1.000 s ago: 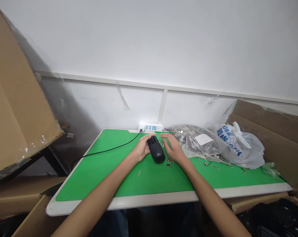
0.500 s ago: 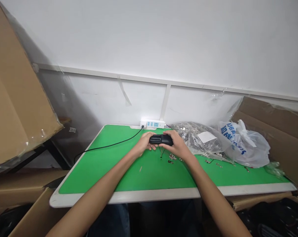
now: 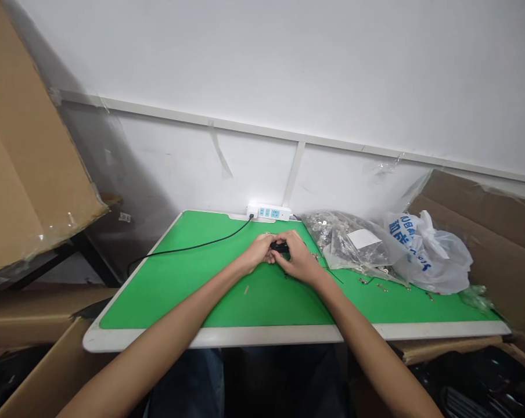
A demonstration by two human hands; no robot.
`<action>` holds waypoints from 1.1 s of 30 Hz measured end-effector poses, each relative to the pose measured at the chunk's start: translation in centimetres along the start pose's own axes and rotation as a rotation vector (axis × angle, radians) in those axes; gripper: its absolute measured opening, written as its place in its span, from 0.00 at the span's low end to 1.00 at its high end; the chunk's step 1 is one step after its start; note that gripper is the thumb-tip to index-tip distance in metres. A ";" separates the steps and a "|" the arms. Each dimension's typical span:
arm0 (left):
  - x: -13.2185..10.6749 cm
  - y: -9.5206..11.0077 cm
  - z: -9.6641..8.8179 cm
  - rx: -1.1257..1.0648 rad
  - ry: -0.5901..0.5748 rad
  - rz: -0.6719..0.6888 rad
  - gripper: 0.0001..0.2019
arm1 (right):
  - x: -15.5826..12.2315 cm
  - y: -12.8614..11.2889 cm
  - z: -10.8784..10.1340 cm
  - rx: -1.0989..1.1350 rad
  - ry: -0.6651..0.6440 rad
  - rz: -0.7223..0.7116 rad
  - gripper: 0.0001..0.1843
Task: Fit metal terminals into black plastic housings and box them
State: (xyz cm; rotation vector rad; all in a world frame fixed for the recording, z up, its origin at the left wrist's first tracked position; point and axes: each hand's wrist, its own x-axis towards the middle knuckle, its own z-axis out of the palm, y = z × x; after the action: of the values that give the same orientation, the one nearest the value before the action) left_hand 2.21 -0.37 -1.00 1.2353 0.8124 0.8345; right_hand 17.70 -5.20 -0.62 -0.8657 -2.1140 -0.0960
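Both my hands are closed around a black plastic casing (image 3: 280, 247) above the green table mat (image 3: 262, 302). My left hand (image 3: 261, 249) grips its left end, with fingertips curled underneath. My right hand (image 3: 298, 255) wraps over the top and right side and hides most of it. Small metal parts (image 3: 315, 256) lie on the mat just beyond my right hand, partly covered by it. A thin black wire (image 3: 335, 276) sticks out to the right of that hand.
A white power strip (image 3: 269, 213) with a black cable (image 3: 201, 246) lies at the wall. To the right are a clear bag of metal parts (image 3: 349, 238), a white plastic bag (image 3: 432, 255) and several small loose parts (image 3: 382, 287). Cardboard (image 3: 31, 151) stands at left.
My right hand has slid left over the black casing, closer to my left hand, covering more of it. The view has shifted slightly.
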 end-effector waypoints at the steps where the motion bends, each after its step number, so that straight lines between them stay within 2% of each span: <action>1: 0.0 0.0 0.0 0.004 0.003 0.001 0.13 | 0.0 0.1 0.0 -0.002 -0.001 -0.009 0.12; 10: -0.2 0.5 0.1 -0.026 0.011 -0.019 0.10 | -0.4 0.7 0.3 -0.034 -0.006 -0.058 0.09; 15: -0.1 0.4 0.0 0.001 0.000 -0.021 0.12 | -0.6 0.7 0.7 -0.035 0.024 -0.038 0.11; 33: -0.3 0.2 0.1 -0.015 0.005 -0.047 0.15 | -1.0 1.0 0.9 -0.023 0.003 -0.059 0.10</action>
State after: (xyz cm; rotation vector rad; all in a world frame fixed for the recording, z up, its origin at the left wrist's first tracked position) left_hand 2.15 -0.65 -0.72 1.1972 0.8352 0.8047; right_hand 18.12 -4.70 -2.09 -0.8159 -2.1400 -0.1528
